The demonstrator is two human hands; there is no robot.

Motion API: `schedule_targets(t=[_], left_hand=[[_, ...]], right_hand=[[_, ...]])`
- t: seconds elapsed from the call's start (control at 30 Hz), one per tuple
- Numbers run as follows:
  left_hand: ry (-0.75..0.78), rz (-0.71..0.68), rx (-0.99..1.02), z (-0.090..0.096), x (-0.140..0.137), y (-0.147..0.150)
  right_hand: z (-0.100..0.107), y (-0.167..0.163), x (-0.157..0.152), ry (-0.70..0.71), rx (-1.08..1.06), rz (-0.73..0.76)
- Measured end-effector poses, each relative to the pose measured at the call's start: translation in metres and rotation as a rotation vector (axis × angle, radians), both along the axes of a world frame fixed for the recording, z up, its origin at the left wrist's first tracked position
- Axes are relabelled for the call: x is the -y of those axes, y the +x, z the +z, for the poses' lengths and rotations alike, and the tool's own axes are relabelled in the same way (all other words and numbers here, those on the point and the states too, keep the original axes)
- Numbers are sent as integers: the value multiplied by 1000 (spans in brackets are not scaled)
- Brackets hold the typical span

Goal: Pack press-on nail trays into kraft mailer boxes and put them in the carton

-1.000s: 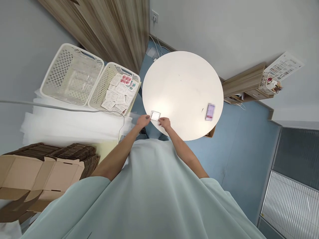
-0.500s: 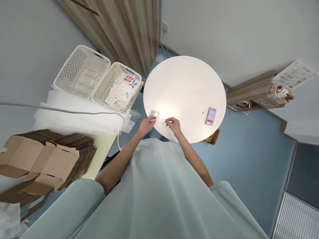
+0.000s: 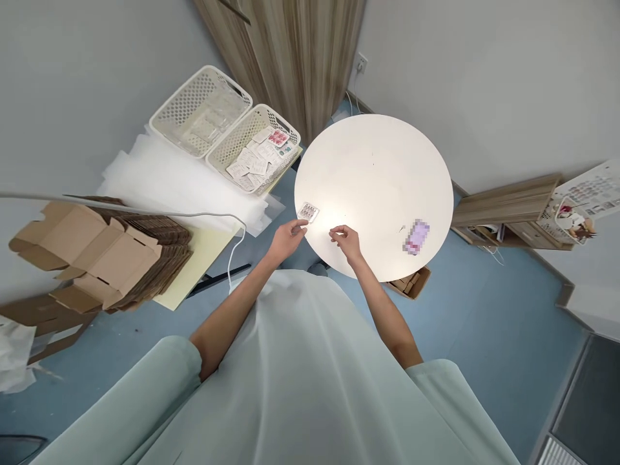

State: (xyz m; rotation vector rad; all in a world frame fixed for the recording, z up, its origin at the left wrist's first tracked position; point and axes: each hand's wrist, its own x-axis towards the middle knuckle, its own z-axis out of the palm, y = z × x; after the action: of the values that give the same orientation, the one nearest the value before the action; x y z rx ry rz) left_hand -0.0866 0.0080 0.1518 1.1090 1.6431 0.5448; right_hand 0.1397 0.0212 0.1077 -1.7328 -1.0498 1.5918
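Note:
On the left edge of the round white table (image 3: 382, 174) lies a small, flat, pale pack (image 3: 307, 212) with short dark pieces in rows. My left hand (image 3: 288, 239) is just below this pack, its fingers stretched out and apart; whether a fingertip touches the pack's lower edge I cannot tell. To the right, over the table's near part, my right hand (image 3: 347, 241) has its thumb and fingers curled together in a pinch. Anything between those fingertips is too small to make out.
A purple blurred object (image 3: 416, 237) lies on the table's right side. Left of the table stand a basket of printed cards (image 3: 213, 158), another basket with clear packaging (image 3: 157, 119), white foam sheets (image 3: 150, 181) and folded cardboard boxes (image 3: 121, 248). An open carton (image 3: 416, 284) sits below the table.
My view has shifted, so the table and baskets appear farther right. My left hand has let go of the pack, which now lies on the table. The right hand keeps its pinch.

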Motion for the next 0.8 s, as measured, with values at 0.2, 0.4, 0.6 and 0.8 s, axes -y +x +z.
schedule_targets(t=[0.2, 0.4, 0.6, 0.8], left_hand=[[52, 44, 71, 12, 2, -33], [144, 218, 148, 13, 19, -99], [273, 380, 130, 9, 54, -174], [293, 510, -248, -10, 108, -271]], right_hand=[[22, -36, -1, 67, 60, 31], [42, -111, -4, 140, 110, 168], [48, -218, -2, 229, 140, 404], [46, -341, 18, 345, 114, 686]])
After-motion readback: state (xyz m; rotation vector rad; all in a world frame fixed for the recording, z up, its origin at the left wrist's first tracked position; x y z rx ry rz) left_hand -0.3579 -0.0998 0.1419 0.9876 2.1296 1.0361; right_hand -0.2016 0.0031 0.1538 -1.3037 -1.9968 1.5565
